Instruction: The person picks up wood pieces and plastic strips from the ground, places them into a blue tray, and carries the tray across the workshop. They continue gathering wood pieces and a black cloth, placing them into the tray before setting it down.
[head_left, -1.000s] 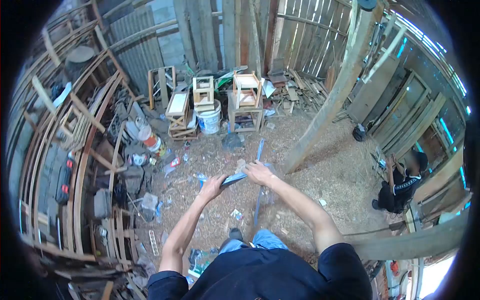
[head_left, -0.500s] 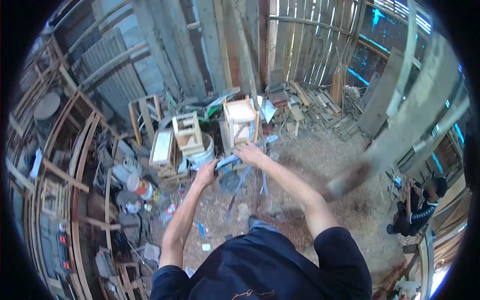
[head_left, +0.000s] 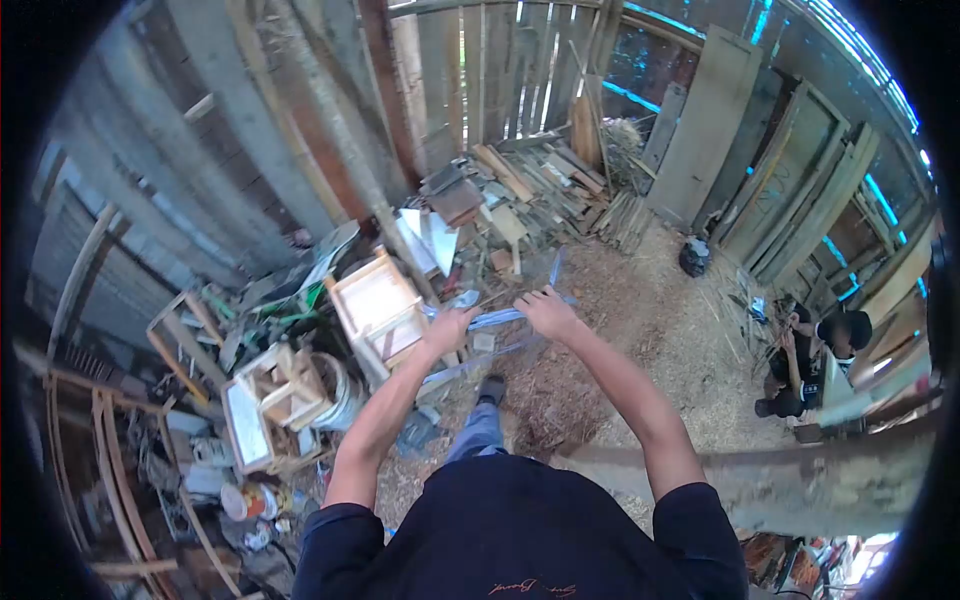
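My left hand [head_left: 450, 329] is closed around one end of a bluish, translucent strip, perhaps plastic. The other end is gripped by my right hand [head_left: 547, 313], a little further right. Between the two fists the bluish strip [head_left: 497, 319] runs nearly level, and loose tails of it hang below and stick up past my right hand. Just left of my left hand stands a light wooden frame like a small stool or box [head_left: 376, 294]. My fingertips are partly hidden by the backs of my hands.
A wooden stool-like piece [head_left: 296, 388] rests by a white bucket [head_left: 345, 395]. Scrap boards [head_left: 540, 185] lie against the back wall. A thick beam [head_left: 760, 480] crosses at lower right, and a person [head_left: 815, 360] sits beyond it. My foot [head_left: 491, 390] is on the littered floor.
The view has swung right, so the wooden frames sit further left. Both hands still hold the strip, now stretched more level between them. My foot has come forward into view.
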